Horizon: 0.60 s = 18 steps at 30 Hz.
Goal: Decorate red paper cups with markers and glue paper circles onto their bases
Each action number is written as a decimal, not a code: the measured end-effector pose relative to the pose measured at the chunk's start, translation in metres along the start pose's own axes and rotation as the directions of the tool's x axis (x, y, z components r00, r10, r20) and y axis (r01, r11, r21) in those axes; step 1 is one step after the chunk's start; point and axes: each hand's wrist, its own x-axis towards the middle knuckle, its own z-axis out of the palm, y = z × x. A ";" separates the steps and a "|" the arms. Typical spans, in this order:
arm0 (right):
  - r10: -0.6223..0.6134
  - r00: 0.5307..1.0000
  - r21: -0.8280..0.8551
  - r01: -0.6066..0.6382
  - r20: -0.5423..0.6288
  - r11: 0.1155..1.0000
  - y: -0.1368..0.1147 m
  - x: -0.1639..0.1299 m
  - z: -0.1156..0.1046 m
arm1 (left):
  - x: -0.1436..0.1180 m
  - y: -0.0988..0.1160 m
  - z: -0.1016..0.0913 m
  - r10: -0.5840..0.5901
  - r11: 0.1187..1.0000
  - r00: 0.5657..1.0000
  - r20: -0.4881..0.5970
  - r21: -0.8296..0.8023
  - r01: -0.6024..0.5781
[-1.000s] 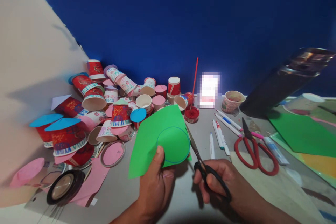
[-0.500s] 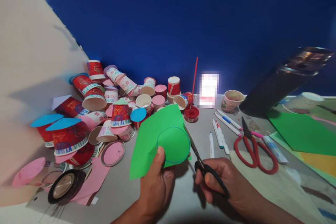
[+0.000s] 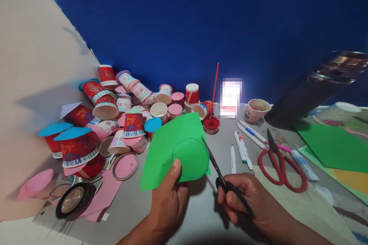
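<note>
Holding one green sheet [image 3: 161,147] bearing one blue circle [image 3: 191,159]: left hand [image 3: 170,201]. Holding one black-handled scissors [image 3: 220,180]: right hand [image 3: 248,193]. One red-handled scissors [image 3: 273,149] lies on bench [image 3: 129,199]. Both grips unchanged from earlier frame. Sheet extends beyond left hand; blades beside sheet's right edge.

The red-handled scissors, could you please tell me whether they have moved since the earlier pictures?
No: the red-handled scissors keep their place against the blue-and-white tube beside them; only the whole view has shifted slightly.
</note>
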 end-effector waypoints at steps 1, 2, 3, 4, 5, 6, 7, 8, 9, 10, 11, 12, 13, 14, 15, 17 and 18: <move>0.001 1.000 0.004 -0.001 0.000 1.000 0.000 0.000 0.000 | 0.000 0.001 0.002 -0.015 0.999 1.000 -0.020 -0.042 0.014; 0.001 1.000 0.008 -0.001 0.000 1.000 0.000 0.000 0.000 | 0.001 0.002 0.003 -0.031 0.996 0.999 -0.036 -0.084 0.028; 0.002 1.000 0.010 -0.002 0.003 1.000 0.000 0.000 0.000 | 0.001 0.004 0.005 -0.044 0.992 0.998 -0.051 -0.117 0.037; 0.001 1.000 0.009 -0.001 0.005 1.000 0.000 0.000 0.000 | 0.001 0.005 0.006 -0.047 0.990 0.997 -0.064 -0.138 0.038; 0.002 1.000 0.010 -0.002 0.006 1.000 0.000 0.000 -0.001 | 0.001 0.006 0.006 -0.043 0.989 0.996 -0.078 -0.143 0.032; 0.005 1.000 0.013 -0.005 0.009 1.000 0.000 0.001 -0.001 | 0.002 0.006 0.007 -0.042 0.990 0.995 -0.088 -0.141 0.030; 0.009 1.000 0.016 -0.009 0.011 1.000 0.000 0.001 -0.001 | 0.002 0.007 0.006 -0.045 0.989 0.995 -0.094 -0.146 0.031; 0.013 1.000 0.017 -0.013 0.013 1.000 0.000 0.001 -0.002 | 0.002 0.007 0.006 -0.052 0.986 0.994 -0.093 -0.160 0.037; 0.014 1.000 0.017 -0.014 0.015 1.000 0.000 0.001 -0.002 | 0.002 0.006 0.006 -0.063 0.983 0.994 -0.086 -0.177 0.047; 0.014 1.000 0.016 -0.014 0.017 1.000 0.000 0.000 -0.003 | 0.002 0.006 0.005 -0.073 0.979 0.995 -0.070 -0.194 0.058; 0.014 1.000 0.013 -0.014 0.020 1.000 0.000 0.000 -0.003 | 0.002 0.006 0.005 -0.079 0.976 0.995 -0.056 -0.205 0.066; 0.013 1.000 0.010 -0.013 0.022 1.000 0.000 0.000 -0.003 | 0.002 0.007 0.005 -0.079 0.975 0.996 -0.046 -0.209 0.068; 0.014 1.000 0.007 -0.015 0.022 1.000 0.000 0.000 -0.003 | 0.002 0.008 0.005 -0.076 0.975 0.996 -0.046 -0.211 0.064; 0.017 1.000 0.005 -0.017 0.024 1.000 0.000 0.000 -0.003 | 0.002 0.009 0.006 -0.071 0.975 0.996 -0.050 -0.213 0.059; 0.022 0.999 0.001 -0.022 0.026 1.000 -0.001 -0.001 -0.003 | 0.002 0.010 0.006 -0.066 0.975 0.996 -0.054 -0.217 0.053; 0.034 0.999 -0.012 -0.034 0.023 0.999 -0.002 -0.001 -0.002 | 0.001 0.013 0.007 -0.062 0.974 0.996 -0.060 -0.222 0.047; 0.039 0.999 -0.018 -0.039 0.020 0.999 -0.003 -0.001 -0.002 | 0.001 0.015 0.007 -0.063 0.974 0.996 -0.059 -0.220 0.049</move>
